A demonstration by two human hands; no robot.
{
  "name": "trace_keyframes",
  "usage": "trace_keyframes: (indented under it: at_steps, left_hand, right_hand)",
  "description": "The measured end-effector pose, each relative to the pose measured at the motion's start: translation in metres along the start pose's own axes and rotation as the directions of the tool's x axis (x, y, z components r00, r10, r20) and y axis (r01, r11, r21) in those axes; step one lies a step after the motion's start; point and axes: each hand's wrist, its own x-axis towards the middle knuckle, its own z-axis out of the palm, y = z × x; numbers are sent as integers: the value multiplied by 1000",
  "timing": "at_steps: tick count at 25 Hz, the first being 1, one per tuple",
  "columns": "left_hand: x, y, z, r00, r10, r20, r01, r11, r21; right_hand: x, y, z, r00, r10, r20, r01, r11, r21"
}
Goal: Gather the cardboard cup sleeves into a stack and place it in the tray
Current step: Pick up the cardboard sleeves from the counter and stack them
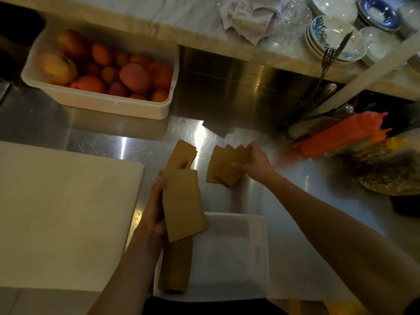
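left hand point(154, 208) grips sleeve stack point(184, 205) | right hand point(254, 162) grips fanned sleeves point(225, 167) | tray point(261, 246) below

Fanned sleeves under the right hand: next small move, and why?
Probably close the right hand on the fanned sleeves, square them, and bring them to the stack in the left hand. The fan lies spread on the counter with fingers on it, while the left grip already holds a stack above the tray. More sleeves already lie in the tray.
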Motion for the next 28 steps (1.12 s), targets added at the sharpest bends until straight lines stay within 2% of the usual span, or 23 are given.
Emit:
trace_keyframes:
  at_steps: [5,10,13,16,18,22,28]
  left_hand:
    - [6,-3,4,995,-66,-68,67,998,17]
    - [9,-4,17,995,-22,-93,26,999,37]
    - [10,-8,24,996,8,-92,-4,999,43]
    - [6,-9,33,992,-64,-109,69,997,43]
    - [5,-12,34,987,-82,-137,90,995,53]
    - [1,-13,38,991,-31,-131,36,999,40]
    - [-2,-18,36,990,-91,-109,91,996,-6]
  right_hand:
    - [-43,-42,-50,989,-50,137,27,986,162]
    - [-95,-103,-88,954,-102,282,37,973,229]
    - [-120,-133,-76,918,-162,362,104,979,174]
    - [-135,-145,-45,882,-297,366,324,946,-15]
    - [-136,-144,-28,870,-332,364,404,904,-141]
    - [-134,-137,-9,851,-366,376,481,830,-281]
    - [-138,-127,0,844,-412,344,513,808,-290]
